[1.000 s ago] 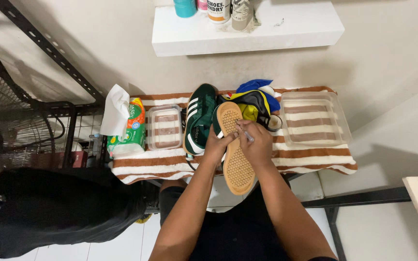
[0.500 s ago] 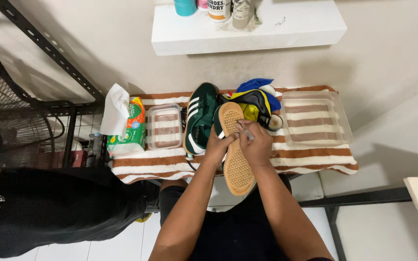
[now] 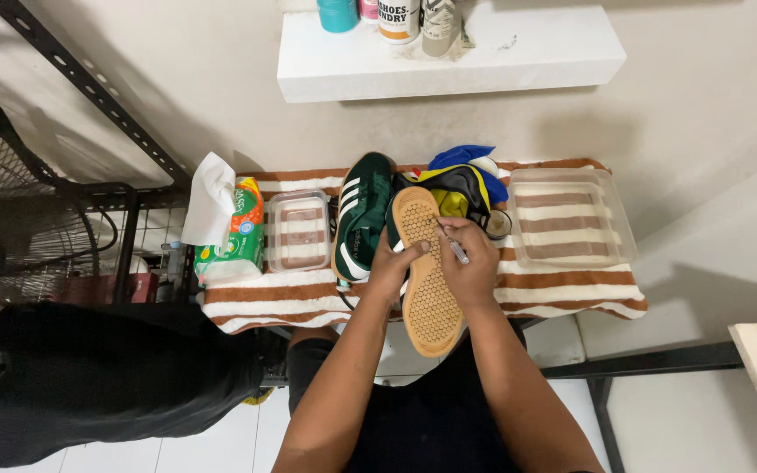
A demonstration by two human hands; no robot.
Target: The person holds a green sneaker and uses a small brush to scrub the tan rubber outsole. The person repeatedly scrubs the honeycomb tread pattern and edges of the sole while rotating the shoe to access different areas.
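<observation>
At the centre of the frame, the left hand (image 3: pixel 393 267) gripped a shoe (image 3: pixel 424 276) turned sole up, over the striped towel (image 3: pixel 562 293). The right hand (image 3: pixel 470 258) pinched a thin tool (image 3: pixel 454 249) against the sole. A green shoe (image 3: pixel 361 215) lay just left, a clear tub (image 3: pixel 298 232) beyond it.

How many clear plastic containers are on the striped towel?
2. A small clear container sits between the tissue pack and the green shoe. A larger clear container sits at the towel's far right end. Others could be hidden behind the cloths.
</observation>
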